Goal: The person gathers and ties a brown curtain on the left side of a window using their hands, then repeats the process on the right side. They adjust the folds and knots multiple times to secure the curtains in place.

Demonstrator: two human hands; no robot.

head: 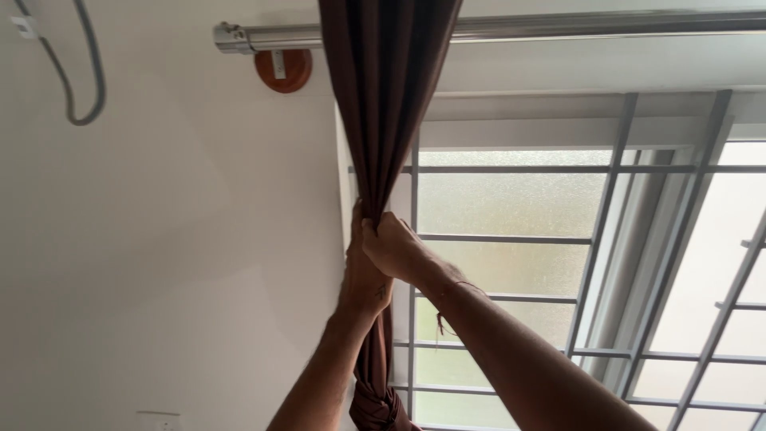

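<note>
A pale wall [159, 239] meets a barred, frosted window [511, 207] glowing with daylight beneath a metal rod [606, 25].

The head camera tilts steeply up, close to the curtain [383, 120] and rod [558, 28].

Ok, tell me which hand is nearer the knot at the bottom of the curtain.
Left. The left hand grips the curtain lower down, above the knot; the right hand grips slightly higher.
</note>
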